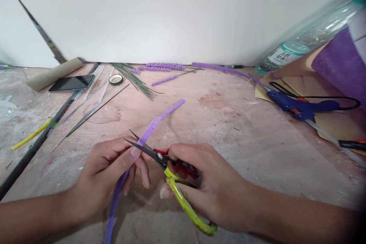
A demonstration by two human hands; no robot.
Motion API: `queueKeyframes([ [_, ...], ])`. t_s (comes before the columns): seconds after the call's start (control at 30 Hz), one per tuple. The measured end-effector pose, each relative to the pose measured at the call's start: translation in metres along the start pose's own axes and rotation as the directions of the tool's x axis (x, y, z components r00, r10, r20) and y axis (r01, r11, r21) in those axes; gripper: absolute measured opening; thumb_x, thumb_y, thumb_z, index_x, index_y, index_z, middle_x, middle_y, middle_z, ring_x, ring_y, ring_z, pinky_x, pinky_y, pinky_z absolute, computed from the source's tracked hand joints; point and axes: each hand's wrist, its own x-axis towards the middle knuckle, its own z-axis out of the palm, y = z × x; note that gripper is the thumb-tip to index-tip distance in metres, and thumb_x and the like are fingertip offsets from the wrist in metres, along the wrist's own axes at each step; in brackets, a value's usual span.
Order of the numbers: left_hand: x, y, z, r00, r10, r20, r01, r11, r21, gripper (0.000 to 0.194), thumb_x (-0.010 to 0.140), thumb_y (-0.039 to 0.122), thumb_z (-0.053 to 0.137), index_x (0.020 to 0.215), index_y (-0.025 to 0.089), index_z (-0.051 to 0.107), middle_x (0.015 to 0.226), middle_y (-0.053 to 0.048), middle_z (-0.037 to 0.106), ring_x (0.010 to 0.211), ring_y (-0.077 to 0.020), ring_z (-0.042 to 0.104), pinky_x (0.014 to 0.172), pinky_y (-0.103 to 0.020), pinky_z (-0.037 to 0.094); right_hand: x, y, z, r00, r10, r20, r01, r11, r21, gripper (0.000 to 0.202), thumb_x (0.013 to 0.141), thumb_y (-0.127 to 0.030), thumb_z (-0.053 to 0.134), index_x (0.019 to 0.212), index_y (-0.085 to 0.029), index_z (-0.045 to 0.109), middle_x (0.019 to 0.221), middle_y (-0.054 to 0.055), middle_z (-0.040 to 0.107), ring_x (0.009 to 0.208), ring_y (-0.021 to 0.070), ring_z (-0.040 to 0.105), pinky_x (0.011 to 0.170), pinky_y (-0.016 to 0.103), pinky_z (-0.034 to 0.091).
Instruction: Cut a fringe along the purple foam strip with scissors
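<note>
Between the thumb and fingers of my left hand (114, 167) a long purple paper strip (156, 122) is pinched. Its upper part slants away to the right over the table, and its tail hangs down below my hand. My right hand (210, 183) grips a pair of scissors (180, 198) with one yellow and one red handle. The dark blades are a little apart and lie across the strip, close to my left thumb. Whether the strip is cut there I cannot tell.
Along the back lie purple beaded stems (162, 67), green wires (137, 82) and a roll of green tape (116, 79). A phone (71, 82) and a cardboard tube (54, 74) lie left. At right are a blue glue gun (300, 105) and a plastic bottle (305, 42).
</note>
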Motion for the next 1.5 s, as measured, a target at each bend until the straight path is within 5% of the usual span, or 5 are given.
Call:
queueKeyframes([
  [0.3,-0.004,0.001,0.003,1.000,0.014,0.002,-0.014,1.000,0.020,0.044,0.093,0.048,0.062,0.067,0.014,0.070,0.060,-0.005,0.070,0.040,-0.0082,0.050,0.041,-0.019,0.037,-0.004,0.002,0.002,1.000,-0.023,0.001,0.023,0.999,-0.025,0.038,0.080,-0.027,0.074,0.066,-0.020,0.039,0.059,-0.008,0.037,0.053,0.0082,0.032,0.052,0.023,0.023],
  [0.97,-0.004,0.001,0.002,0.999,0.044,0.003,-0.044,0.997,0.064,0.036,0.094,0.044,0.061,0.075,0.015,0.068,0.056,-0.005,0.071,0.038,-0.0080,0.049,0.039,-0.017,0.036,-0.003,0.003,0.001,0.997,-0.077,-0.009,0.077,0.994,0.072,0.042,0.086,-0.034,0.070,0.064,-0.020,0.037,0.059,-0.007,0.038,0.052,0.0085,0.030,0.052,0.024,0.025],
  [1.23,-0.007,-0.002,0.001,0.999,-0.047,0.012,0.048,0.999,-0.017,0.035,0.094,0.046,0.061,0.079,0.015,0.066,0.050,-0.001,0.066,0.038,-0.0076,0.046,0.039,-0.016,0.035,0.000,-0.007,-0.003,0.990,0.080,0.117,-0.100,0.979,0.177,0.049,0.091,-0.057,0.059,0.064,-0.019,0.045,0.062,-0.004,0.043,0.056,0.0102,0.036,0.052,0.025,0.028],
  [1.5,-0.004,0.003,0.002,0.998,-0.048,0.028,0.048,0.999,-0.007,0.034,0.095,0.045,0.059,0.080,0.015,0.065,0.047,0.004,0.056,0.039,-0.0061,0.039,0.041,-0.016,0.030,0.001,-0.004,-0.005,0.979,0.091,0.181,-0.140,0.951,0.276,0.044,0.092,-0.054,0.058,0.067,-0.019,0.048,0.063,-0.005,0.036,0.057,0.0102,0.031,0.051,0.025,0.026],
])
